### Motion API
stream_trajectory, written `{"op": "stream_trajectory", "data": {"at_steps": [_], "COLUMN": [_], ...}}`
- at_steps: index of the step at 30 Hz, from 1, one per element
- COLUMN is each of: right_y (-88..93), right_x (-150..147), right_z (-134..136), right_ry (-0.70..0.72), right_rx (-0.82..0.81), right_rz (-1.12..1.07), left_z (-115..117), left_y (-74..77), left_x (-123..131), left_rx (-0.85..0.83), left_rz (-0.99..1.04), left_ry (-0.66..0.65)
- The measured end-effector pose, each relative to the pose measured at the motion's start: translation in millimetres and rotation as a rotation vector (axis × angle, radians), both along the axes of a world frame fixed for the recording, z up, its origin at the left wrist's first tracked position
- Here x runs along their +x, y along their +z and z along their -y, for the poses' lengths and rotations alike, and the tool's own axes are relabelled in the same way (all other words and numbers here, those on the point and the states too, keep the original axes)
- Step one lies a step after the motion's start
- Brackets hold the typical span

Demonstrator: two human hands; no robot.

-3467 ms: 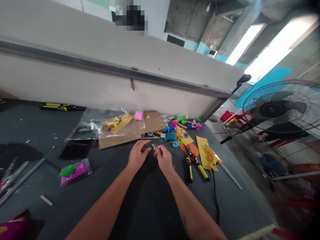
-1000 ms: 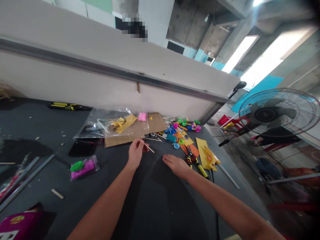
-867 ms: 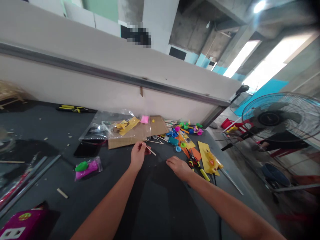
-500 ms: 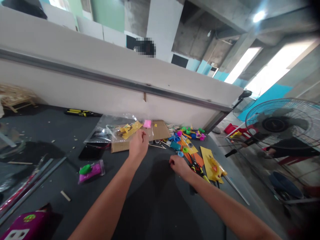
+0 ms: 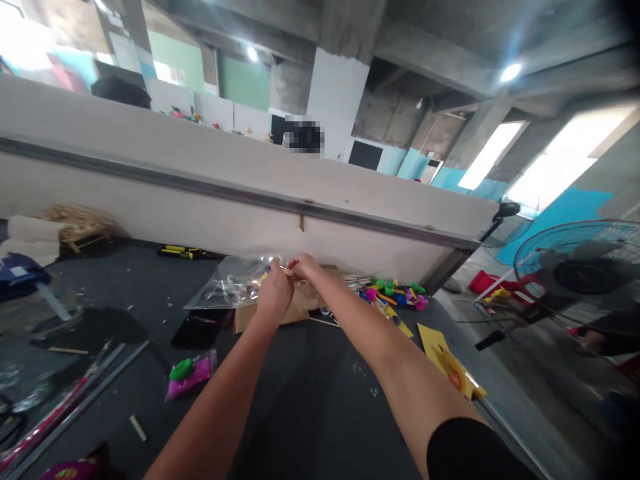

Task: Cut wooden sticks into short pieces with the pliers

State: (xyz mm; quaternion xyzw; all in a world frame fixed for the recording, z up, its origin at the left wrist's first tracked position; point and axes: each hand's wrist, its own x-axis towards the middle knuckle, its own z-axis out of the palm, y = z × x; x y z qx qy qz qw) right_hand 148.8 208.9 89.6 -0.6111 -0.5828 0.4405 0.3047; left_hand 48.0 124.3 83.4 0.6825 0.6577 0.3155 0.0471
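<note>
Reaching out at 12 o'clock | my right hand (image 5: 306, 267) pinching yellow scrap (image 5: 287, 271), left hand (image 5: 275, 295) grip hidden | hard tug could drag plastic bag (image 5: 225, 287) off cardboard (image 5: 266, 317)

Your left arm (image 5: 220, 400) and right arm (image 5: 380, 360) stretch forward, and your left hand (image 5: 274, 295) and right hand (image 5: 305, 267) meet, fingers curled close together
</note>
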Motion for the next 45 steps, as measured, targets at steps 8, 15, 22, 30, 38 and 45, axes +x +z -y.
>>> {"op": "stream_trajectory", "data": {"at_steps": [8,15,22,30,38,45], "right_y": [-0.8,17.4,25.2,18.1,-33.4,-27.5], "right_x": [4.0,46.2,57.6,66.9,36.6,19.0], "right_z": [-2.9,45.6,118.0,156.5,173.3,196.6], "right_ry": [0.009,0.016,0.239,0.206,-0.045,-0.036], "right_rx": [-0.048,-0.083,-0.01,0.035,0.316,0.372], "right_rz": [-0.199,-0.558,-1.06,-0.893,-0.28,-0.13], "left_z": [-13.8,-3.6,19.8,43.7,57.2,86.5], "left_y": [-9.1,-16.6,-9.7,-2.2,-14.6,-14.4], "left_x": [-3.6,-8.9,9.2,-7.2,-5.4,7.6], "left_rx": [0.101,0.006,-0.13,-0.275,-0.252,-0.262], "left_rz": [0.204,0.43,0.856,1.405,1.683,1.454], "left_ry": [-0.057,-0.058,-0.216,-0.288,-0.395,-0.485]}}
